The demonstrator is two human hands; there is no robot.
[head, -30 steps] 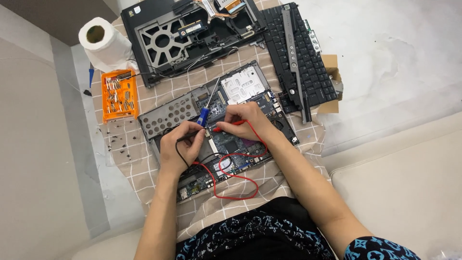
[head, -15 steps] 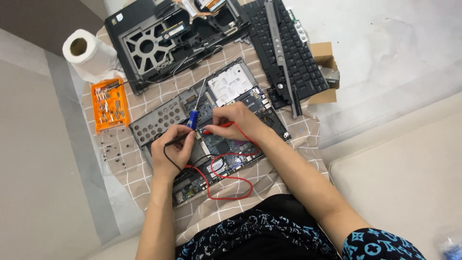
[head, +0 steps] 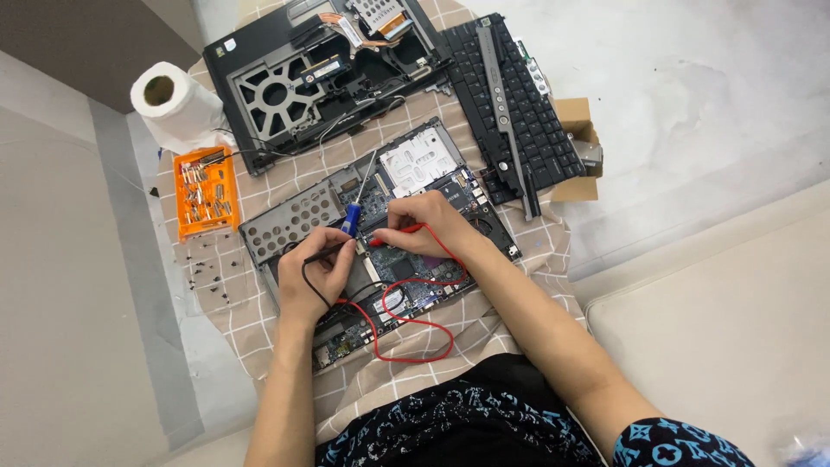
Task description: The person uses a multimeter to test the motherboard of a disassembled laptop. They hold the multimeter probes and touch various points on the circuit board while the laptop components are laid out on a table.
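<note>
An opened laptop base [head: 432, 164] with its circuit board bare lies on a checked cloth [head: 259, 320]. My left hand [head: 316, 272] pinches a black test probe [head: 333, 251] whose tip touches the board. My right hand [head: 428, 225] holds a red test probe [head: 399, 235], tip pointing left onto the board close to the black one. A red lead [head: 415, 342] and a black lead loop from the probes over the board toward me. A blue-handled screwdriver [head: 353, 212] rests on the board between the hands.
A second stripped laptop shell [head: 285, 86] lies at the back, a detached keyboard [head: 527, 121] to its right beside a small cardboard box [head: 579, 130]. An orange bit case [head: 203, 190], a paper roll [head: 169, 104] and loose screws [head: 207, 272] sit at left. A cushion edge [head: 718, 311] is at right.
Both hands stay on the board with the probes; the probe tips have shifted only slightly. The view itself has moved a little.
</note>
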